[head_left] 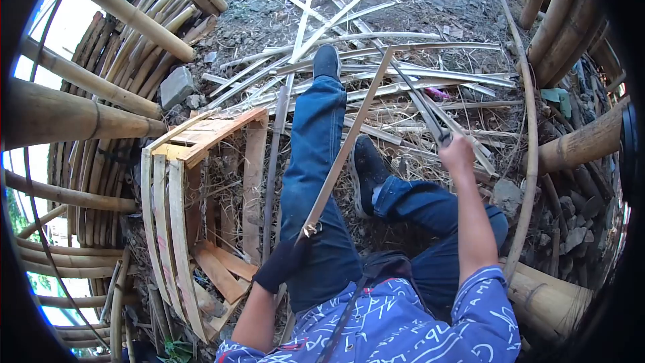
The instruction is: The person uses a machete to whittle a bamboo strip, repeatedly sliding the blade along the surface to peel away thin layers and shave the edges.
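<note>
My left hand (283, 265), in a dark glove, rests by my left thigh, closed on the lower end of a long bamboo strip (351, 144). A small pale curl shows on the strip just above the glove. The strip slants up over my leg to a bend or crossing near the far strips. My bare right hand (457, 153) is closed round the handle end of a long, narrow knife (423, 106). Its blade points up and left, its tip close to the strip's far end. Split bamboo strips (322, 27) lie crisscrossed beyond my feet.
A wooden crate (176, 228) lies on my left, with a grey block (177, 87) behind it. Thick bamboo poles (87, 119) jut in from the left. A long pole (529, 128) and rubble (574, 228) are on the right. Shavings cover the ground.
</note>
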Motion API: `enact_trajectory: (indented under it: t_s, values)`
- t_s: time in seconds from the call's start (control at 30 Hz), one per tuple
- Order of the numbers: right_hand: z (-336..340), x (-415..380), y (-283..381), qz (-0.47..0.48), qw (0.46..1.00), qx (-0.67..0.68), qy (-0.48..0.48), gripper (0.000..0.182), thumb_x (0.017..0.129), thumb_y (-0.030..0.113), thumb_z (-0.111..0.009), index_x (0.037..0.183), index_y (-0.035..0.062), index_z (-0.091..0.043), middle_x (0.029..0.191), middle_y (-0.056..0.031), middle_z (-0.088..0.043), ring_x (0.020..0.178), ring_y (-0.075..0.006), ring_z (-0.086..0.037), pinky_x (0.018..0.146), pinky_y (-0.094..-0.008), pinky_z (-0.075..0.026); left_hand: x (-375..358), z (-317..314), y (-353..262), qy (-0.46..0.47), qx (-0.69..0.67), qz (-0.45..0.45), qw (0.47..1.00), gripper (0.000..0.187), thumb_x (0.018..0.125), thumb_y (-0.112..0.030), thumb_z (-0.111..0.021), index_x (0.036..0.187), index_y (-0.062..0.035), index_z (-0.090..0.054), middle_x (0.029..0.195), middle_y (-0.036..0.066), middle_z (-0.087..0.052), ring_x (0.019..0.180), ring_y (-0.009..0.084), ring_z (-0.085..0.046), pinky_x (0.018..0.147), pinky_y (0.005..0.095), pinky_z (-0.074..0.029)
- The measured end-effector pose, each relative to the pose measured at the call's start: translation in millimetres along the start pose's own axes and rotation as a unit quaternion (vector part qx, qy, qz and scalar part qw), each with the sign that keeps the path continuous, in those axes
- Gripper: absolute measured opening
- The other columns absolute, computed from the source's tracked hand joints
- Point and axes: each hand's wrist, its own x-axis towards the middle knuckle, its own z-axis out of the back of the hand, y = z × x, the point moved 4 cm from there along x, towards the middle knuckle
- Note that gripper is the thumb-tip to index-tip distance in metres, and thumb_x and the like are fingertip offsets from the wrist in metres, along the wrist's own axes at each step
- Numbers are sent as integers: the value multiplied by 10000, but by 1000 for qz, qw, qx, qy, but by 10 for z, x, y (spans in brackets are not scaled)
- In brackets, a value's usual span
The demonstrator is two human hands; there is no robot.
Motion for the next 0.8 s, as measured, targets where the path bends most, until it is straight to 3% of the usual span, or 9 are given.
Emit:
enact_trajectory:
  t_s: [0.07, 0.2, 0.27, 0.3, 0.37, 0.4, 0.6, 0.73, 0.8]
  values:
    - [-146, -238, -19, -26, 997, 52, 41, 191, 700, 176, -640, 768, -2, -616, 737, -210, -646, 705, -368, -642, 641, -435, -505, -11, 38, 40, 16, -6, -35, 999, 442, 956, -410, -437, 848, -6, -579, 558, 13, -493, 493, 160, -432, 498, 326, -365]
    - [-417, -767, 116, -85, 953, 281, 77, 147, 664, 116, -635, 649, -5, -554, 592, -143, -585, 516, -234, -558, 529, -373, -432, -31, 96, 1, 11, -48, -43, 998, 466, 961, -428, -421, 846, -6, -580, 599, 5, -511, 525, 161, -439, 521, 317, -373]
    - [-467, -1027, 210, -138, 912, 381, 70, 166, 664, 88, -620, 595, 0, -496, 523, -71, -510, 471, -159, -447, 490, -334, -375, -61, 103, 82, 65, -92, 117, 987, 471, 966, -426, -416, 865, -2, -594, 670, 27, -548, 615, 146, -486, 569, 310, -397]
    - [-568, -1142, 166, -155, 903, 393, 81, 166, 660, 89, -623, 595, 1, -498, 525, -63, -513, 476, -154, -455, 489, -334, -377, -57, 82, 88, 68, -87, 112, 987, 471, 966, -426, -416, 865, -2, -594, 670, 27, -548, 615, 146, -486, 569, 310, -397]
    - [-585, -1327, 174, -167, 882, 431, 90, 172, 656, 88, -624, 593, 1, -489, 521, -53, -503, 486, -138, -451, 485, -330, -373, -29, 93, -23, -2, -27, -76, 997, 433, 958, -405, -453, 867, -16, -619, 677, -14, -555, 597, 94, -497, 563, 276, -420]
    - [-523, -1393, 189, -166, 886, 419, 110, 177, 652, 87, -622, 598, -3, -479, 516, -38, -480, 488, -125, -427, 482, -325, -364, -30, 92, -58, -1, -27, -80, 996, 433, 958, -405, -453, 867, -16, -619, 677, -14, -555, 597, 94, -497, 563, 276, -420]
    - [-207, -1592, 121, -143, 906, 382, 117, 183, 651, 77, -616, 596, 12, -455, 513, -15, -416, 494, -103, -372, 479, -310, -343, -140, 8, -301, -15, -38, 43, 998, 407, 945, -375, -476, 905, 1, -626, 685, 65, -626, 592, 218, -604, 577, 358, -460]
    - [-6, -1649, 268, -132, 887, 431, 99, 180, 671, 38, -607, 599, 34, -442, 512, -3, -428, 464, -88, -400, 450, -285, -347, -40, -86, -224, -115, 170, -103, 973, 271, 924, -262, -481, 921, -35, -628, 694, 160, -621, 627, 322, -615, 568, 410, -464]
    - [215, -1711, 513, -201, 807, 536, 146, 165, 701, 13, -594, 622, 43, -452, 505, 1, -456, 404, -96, -455, 393, -271, -358, -33, -142, -196, -138, 258, -181, 939, 239, 919, -229, -470, 934, -45, -623, 713, 184, -612, 640, 353, -609, 564, 435, -462]
